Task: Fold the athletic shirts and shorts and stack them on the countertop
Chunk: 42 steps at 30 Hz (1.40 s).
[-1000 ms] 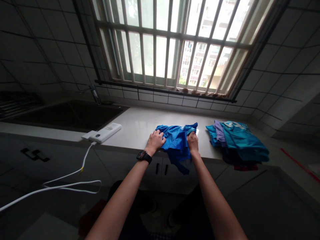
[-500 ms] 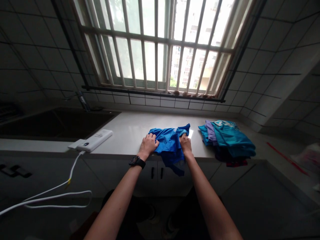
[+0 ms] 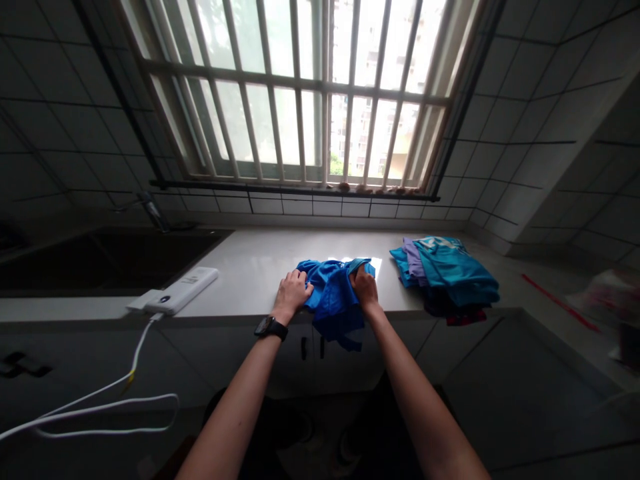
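A crumpled blue shirt [image 3: 333, 293] lies on the white countertop, its lower part hanging over the front edge. My left hand [image 3: 293, 291], with a black watch on the wrist, grips the shirt's left side, fingers curled into the cloth. On the other side, my right hand [image 3: 364, 285] is closed round the bunched fabric near its right edge. Some fingertips of both hands are hidden in the folds. To the right sits a stack of folded clothes [image 3: 453, 273], teal on top with a lilac piece showing and darker ones beneath.
A white power bank [image 3: 183, 290] with a white cable [image 3: 134, 360] lies left on the countertop [image 3: 250, 257], beside the dark sink [image 3: 115, 257]. A barred window [image 3: 300, 100] is behind. At right are a red strip [image 3: 560, 303] and a blurred plastic bag [image 3: 605, 293].
The shirt has become more bunched, its right top corner folding down in my right hand. Both hands stay on the cloth. The whole view has shifted slightly.
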Available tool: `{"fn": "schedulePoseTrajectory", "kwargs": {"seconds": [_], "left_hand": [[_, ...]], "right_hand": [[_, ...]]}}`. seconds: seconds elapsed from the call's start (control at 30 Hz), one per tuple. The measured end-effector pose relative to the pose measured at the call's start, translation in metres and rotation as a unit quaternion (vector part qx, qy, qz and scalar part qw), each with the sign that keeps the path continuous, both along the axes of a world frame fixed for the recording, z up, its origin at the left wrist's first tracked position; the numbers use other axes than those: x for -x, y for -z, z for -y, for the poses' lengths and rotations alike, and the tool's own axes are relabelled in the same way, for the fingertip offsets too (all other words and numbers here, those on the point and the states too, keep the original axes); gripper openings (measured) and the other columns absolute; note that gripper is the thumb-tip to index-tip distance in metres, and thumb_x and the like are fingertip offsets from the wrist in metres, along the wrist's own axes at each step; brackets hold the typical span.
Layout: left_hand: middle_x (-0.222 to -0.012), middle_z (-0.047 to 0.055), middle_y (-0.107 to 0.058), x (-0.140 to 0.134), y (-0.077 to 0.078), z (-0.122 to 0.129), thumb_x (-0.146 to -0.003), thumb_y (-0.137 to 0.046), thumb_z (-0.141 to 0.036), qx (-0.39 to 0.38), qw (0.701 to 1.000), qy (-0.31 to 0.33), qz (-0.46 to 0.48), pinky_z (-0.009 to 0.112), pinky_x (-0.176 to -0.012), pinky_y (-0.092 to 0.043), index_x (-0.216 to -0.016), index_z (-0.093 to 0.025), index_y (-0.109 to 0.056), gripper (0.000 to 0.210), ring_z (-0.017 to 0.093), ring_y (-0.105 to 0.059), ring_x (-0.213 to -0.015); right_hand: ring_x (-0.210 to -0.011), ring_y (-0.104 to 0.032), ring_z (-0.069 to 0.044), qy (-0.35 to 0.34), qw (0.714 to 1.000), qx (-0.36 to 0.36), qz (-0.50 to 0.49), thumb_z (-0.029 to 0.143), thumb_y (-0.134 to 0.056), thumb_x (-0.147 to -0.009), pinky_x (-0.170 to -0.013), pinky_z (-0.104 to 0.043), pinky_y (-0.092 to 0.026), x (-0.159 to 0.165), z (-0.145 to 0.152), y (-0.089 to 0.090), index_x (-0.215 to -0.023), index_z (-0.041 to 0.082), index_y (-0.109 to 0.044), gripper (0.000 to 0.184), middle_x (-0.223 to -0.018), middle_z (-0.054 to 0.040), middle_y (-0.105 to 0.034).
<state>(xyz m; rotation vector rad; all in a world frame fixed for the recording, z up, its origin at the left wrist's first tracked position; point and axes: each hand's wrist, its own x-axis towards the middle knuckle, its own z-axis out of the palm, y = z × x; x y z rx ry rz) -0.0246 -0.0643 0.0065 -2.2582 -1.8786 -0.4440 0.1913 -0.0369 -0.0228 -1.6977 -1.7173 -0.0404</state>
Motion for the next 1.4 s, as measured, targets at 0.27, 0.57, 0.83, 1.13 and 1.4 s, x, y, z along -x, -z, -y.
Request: {"fn": "schedulePoseTrajectory", "kwargs": {"seconds": [0.27, 0.57, 0.83, 1.13, 1.4], "left_hand": [[-0.115, 0.017, -0.068, 0.002, 0.003, -0.003, -0.097, -0.046, -0.029, -0.008, 1.000, 0.002, -0.010, 0.039, -0.092, -0.050, -0.109, -0.016, -0.067, 0.027, 0.031, -0.062, -0.111], [-0.117, 0.018, -0.068, 0.002, 0.003, -0.003, -0.096, -0.046, -0.028, -0.009, 1.000, 0.002, -0.004, 0.040, -0.094, -0.051, -0.114, -0.013, -0.067, 0.031, 0.031, -0.063, -0.112], [-0.119, 0.018, -0.068, 0.001, 0.003, -0.002, -0.098, -0.046, -0.029, -0.005, 1.000, -0.002, -0.010, 0.040, -0.093, -0.052, -0.113, -0.014, -0.068, 0.032, 0.031, -0.062, -0.113], [-0.120, 0.018, -0.068, 0.003, 0.007, -0.006, -0.095, -0.049, -0.029, 0.001, 1.000, 0.001, 0.029, 0.040, -0.097, -0.050, -0.115, -0.013, -0.068, 0.032, 0.032, -0.062, -0.115], [-0.120, 0.016, -0.069, 0.022, 0.013, -0.024, -0.086, -0.064, -0.036, 0.038, 0.980, -0.037, 0.190, 0.041, -0.102, -0.049, -0.109, -0.017, -0.073, 0.031, 0.032, -0.062, -0.114]], "right_hand": [[-0.081, -0.063, -0.023, 0.014, 0.989, -0.117, -0.086, 0.016, -0.043, -0.095, -0.075, -0.034, -0.051, 0.001, -0.005, 0.004, -0.103, 0.021, -0.048, 0.010, -0.089, -0.0070, -0.063], [-0.089, -0.066, -0.026, -0.027, 0.990, -0.108, -0.083, 0.009, -0.041, -0.093, -0.078, -0.037, -0.054, 0.002, 0.002, 0.001, -0.132, 0.012, -0.046, 0.040, -0.104, -0.0153, -0.069], [-0.105, -0.066, -0.024, -0.064, 0.998, -0.008, 0.020, 0.015, -0.050, -0.097, -0.096, -0.030, -0.048, 0.002, 0.012, -0.016, -0.098, 0.013, -0.072, 0.022, -0.110, -0.0167, -0.071], [-0.087, -0.071, -0.022, -0.028, 0.995, 0.093, -0.007, 0.028, -0.047, -0.102, -0.082, -0.026, -0.048, 0.006, 0.021, -0.034, -0.077, 0.016, -0.073, 0.039, -0.090, -0.0141, -0.077], [-0.054, -0.051, -0.014, -0.146, 0.947, 0.105, -0.268, 0.052, -0.052, -0.096, -0.059, -0.025, -0.044, -0.036, 0.020, -0.076, -0.064, 0.023, -0.053, 0.043, -0.054, 0.0039, -0.052]]}}
